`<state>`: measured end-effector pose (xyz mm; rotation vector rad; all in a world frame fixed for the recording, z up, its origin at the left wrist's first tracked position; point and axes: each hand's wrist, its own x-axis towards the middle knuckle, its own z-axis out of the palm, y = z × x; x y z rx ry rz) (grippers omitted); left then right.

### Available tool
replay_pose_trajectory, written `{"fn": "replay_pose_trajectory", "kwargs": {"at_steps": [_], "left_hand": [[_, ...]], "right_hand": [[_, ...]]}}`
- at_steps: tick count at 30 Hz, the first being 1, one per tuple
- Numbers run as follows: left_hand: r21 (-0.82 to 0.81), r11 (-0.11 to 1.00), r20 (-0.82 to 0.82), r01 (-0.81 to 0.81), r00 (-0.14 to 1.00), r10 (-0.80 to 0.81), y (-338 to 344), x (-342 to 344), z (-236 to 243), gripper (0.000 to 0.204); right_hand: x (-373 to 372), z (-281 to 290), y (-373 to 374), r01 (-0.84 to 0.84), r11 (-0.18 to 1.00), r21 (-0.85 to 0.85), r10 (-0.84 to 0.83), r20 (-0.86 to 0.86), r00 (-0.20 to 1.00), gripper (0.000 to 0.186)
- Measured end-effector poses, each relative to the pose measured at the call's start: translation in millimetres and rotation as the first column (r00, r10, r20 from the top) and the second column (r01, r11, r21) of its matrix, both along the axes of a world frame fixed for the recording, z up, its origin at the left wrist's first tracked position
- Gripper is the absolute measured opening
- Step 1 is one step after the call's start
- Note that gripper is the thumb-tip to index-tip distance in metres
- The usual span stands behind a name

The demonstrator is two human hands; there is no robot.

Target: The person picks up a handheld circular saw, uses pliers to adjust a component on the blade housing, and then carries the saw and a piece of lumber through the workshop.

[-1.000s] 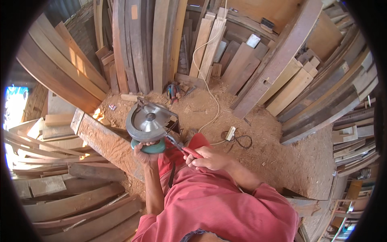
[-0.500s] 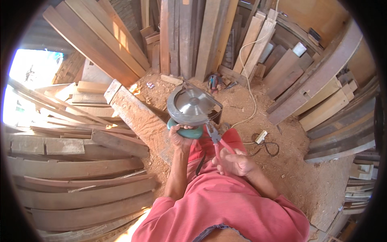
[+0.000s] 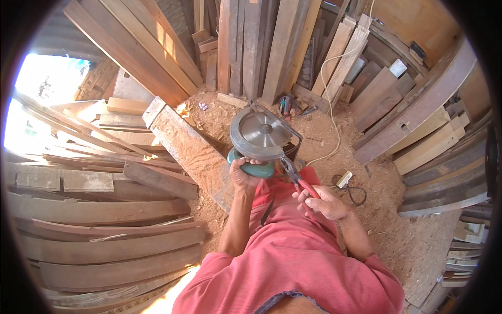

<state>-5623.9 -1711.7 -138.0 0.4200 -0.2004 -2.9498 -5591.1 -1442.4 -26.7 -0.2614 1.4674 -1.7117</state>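
Pliers, handles now squeezed closer in the wrapped fingers of the right hand, may be biting the circular saw, held in front by the curled fingers of the left hand.

Saw blade is glossy metal; green housing looks smooth, plastic. Shirt: matt cloth. Plank: rough wood.

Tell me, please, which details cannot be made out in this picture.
Head view throughout:
Tips of the pliers in the right hand: too small to tell whether they grip the circular saw.
Green motor housing: partly hidden by the left hand.
Upright planks: tops cut off by the upper edge.
Bright opening: washed out by glare.
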Motion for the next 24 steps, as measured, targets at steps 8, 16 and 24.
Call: {"fn": "replay_pose_trajectory", "kwargs": {"at_steps": [8, 16, 24], "left_hand": [[0.024, 1.000, -0.005, 0.005, 1.000, -0.005, -1, 1, -1, 0.011], [0.047, 0.999, -0.021, 0.008, 1.000, -0.007, 1, 1, 0, 0.011], [0.022, 0.999, 0.060, -0.033, 0.998, 0.032, 0, 1, -4, 0.009]], "right_hand": [[-10, 14, 3, -0.096, 0.990, 0.104, 0.084, 0.108, 0.991, 0.021], [18, -32, -5, 0.218, 0.851, -0.477, 0.083, 0.533, 0.842, 0.015], [9, -25, 2, 0.090, 0.948, -0.307, -0.001, 0.278, 0.961, 0.026]]}}
